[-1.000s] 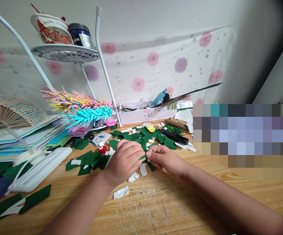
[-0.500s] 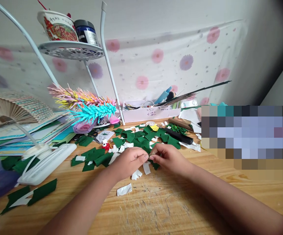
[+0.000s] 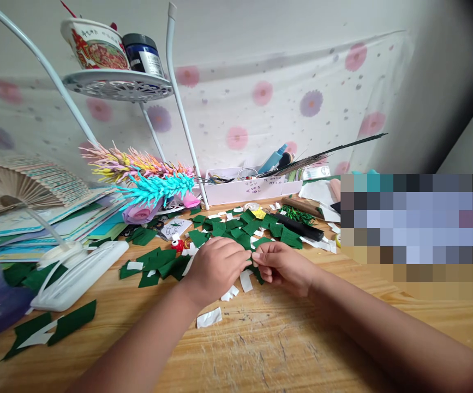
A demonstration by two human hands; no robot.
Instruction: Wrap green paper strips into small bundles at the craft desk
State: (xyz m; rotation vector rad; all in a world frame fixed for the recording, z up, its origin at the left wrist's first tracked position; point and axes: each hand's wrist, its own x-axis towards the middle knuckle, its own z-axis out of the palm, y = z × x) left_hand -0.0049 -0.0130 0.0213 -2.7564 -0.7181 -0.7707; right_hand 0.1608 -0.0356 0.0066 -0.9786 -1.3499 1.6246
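Observation:
My left hand point(image 3: 219, 266) and my right hand point(image 3: 282, 267) meet fingertip to fingertip above the near edge of a heap of scraps. Both are closed in a pinch, and whatever lies between the fingertips is hidden or too small to name. Green crepe-like paper pieces point(image 3: 242, 240) spread out behind and beside the hands. White paper scraps point(image 3: 245, 281) lie among them, one just below the fingertips. Nearer to me, a single white strip point(image 3: 209, 317) rests on the wooden table point(image 3: 261, 349).
Behind the heap stands a white box point(image 3: 244, 191) with tools and long dark thin stems point(image 3: 342, 146). At left are a white stand point(image 3: 81, 278), a folding fan point(image 3: 7, 191) and stacked books point(image 3: 97, 218). Colourful fuzzy stems point(image 3: 154, 188) lean by a shelf rack point(image 3: 117, 84). A black cylinder point(image 3: 301, 228) lies right.
My left hand has rolled over so its back and fingers now cover the pinch. My right fingers have curled in more. Both hands stay in nearly the same place.

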